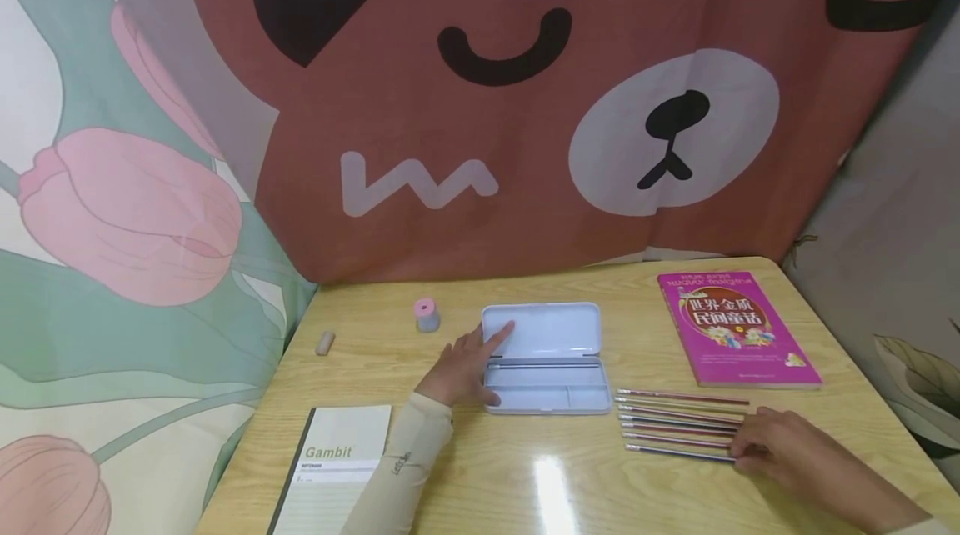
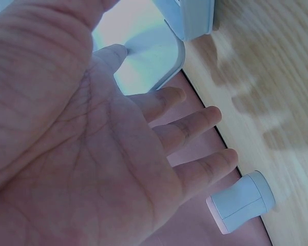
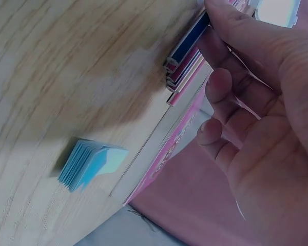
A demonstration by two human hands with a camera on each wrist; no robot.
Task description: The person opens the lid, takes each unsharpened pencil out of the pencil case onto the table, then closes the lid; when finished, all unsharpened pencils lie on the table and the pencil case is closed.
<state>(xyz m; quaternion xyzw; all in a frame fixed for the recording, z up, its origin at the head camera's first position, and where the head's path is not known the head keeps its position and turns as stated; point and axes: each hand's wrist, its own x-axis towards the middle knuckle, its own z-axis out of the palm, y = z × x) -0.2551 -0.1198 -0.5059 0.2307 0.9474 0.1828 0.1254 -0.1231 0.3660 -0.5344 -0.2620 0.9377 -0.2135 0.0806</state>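
Note:
A pale blue pencil case (image 1: pixel 543 397) lies with its lid (image 1: pixel 555 328) folded back, a dark pencil (image 1: pixel 545 366) in its upper compartment. My left hand (image 1: pixel 459 368) rests at the case's left side, index finger over the lid and thumb by the lower left corner; its fingers are spread in the left wrist view. To the right of the case, several striped pencils (image 1: pixel 675 417) lie side by side, eraser ends leftward. My right hand (image 1: pixel 783 445) is at their right ends, thumb and index finger pinching a dark blue pencil (image 3: pixel 191 40), the one nearest me.
A magenta book (image 1: pixel 738 352) lies behind the pencils. A pink-topped sharpener (image 1: pixel 427 316) and a small greyish eraser (image 1: pixel 325 342) are at the back left, a Gambit notebook (image 1: pixel 333 460) at the front left. A blue, layered paper stack (image 3: pixel 90 164) sits near the book.

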